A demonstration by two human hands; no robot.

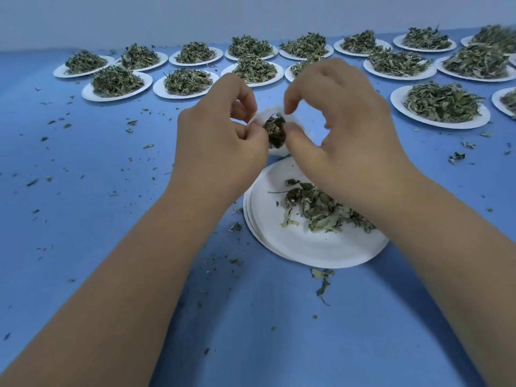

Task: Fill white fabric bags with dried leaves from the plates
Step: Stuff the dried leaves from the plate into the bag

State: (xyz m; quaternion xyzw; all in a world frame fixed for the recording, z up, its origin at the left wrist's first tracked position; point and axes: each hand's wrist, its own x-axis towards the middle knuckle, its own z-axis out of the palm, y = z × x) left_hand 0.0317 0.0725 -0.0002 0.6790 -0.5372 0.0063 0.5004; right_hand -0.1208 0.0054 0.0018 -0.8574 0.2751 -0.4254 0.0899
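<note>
Nearest, at six o'clock from the hands, the top plate point(307, 247) of a white stack on the blue table point(83, 247) holds only a thin remnant of dried leaves point(321, 210), so this portion looks mostly transferred. Just beyond, the left hand point(220, 141) pinches the nine o'clock edge of the white fabric bag point(264, 114) in a narrow grip. The right hand point(343, 121) closes thumb and forefinger at its three o'clock edge, against the dark wad point(275, 131) filling the mouth. Farther off, from ten to two o'clock, many heaped plates point(441, 107) sit untouched, so most of the job seems left. No finished bags show.
</note>
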